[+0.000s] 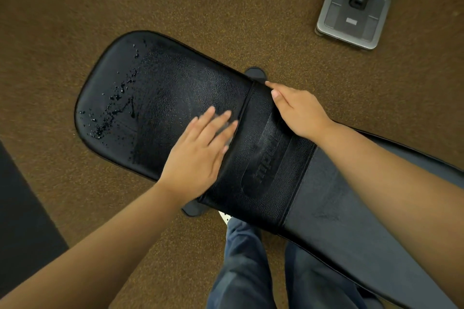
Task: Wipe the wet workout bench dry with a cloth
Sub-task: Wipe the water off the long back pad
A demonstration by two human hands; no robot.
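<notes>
Brown carpet (75, 7) lies under a wet black workout bench (175, 88). The left hand (198, 155) and right hand (298, 113) rest on it, fingers straight.

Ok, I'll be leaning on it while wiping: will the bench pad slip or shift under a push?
Probably slippery at the rounded end, where droplets bead on the smooth black bench pad. It likely won't shift or tip: a foot shows at each side. Cushioned, so it may give slightly under the left hand.
</notes>
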